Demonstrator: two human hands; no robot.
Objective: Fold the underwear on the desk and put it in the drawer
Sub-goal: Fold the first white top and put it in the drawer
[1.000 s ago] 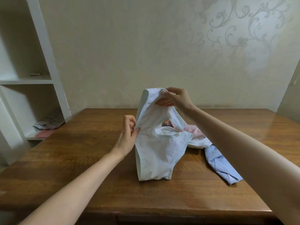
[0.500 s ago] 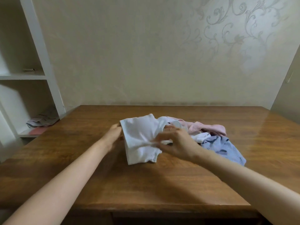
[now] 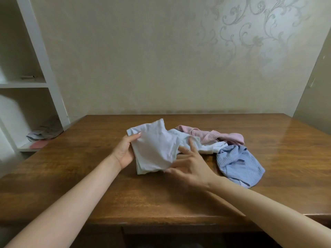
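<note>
A white pair of underwear, partly folded, lies in the middle of the brown wooden desk. My left hand grips its left edge, thumb on top of the cloth. On the right, my right hand pinches its lower right corner, with fingers spread over the cloth. Just right of it lie a pink ribbed piece, another white piece and a blue ribbed piece in a loose pile. A drawer front shows under the desk's near edge, shut.
A white shelf unit stands at the left, with folded grey and pink cloth on its low shelf. A pale patterned wall runs behind the desk. A door edge shows at the far right.
The white underwear came down from being held upright in the air onto the desk and was doubled over. My right hand moved from its top down to its lower right corner.
</note>
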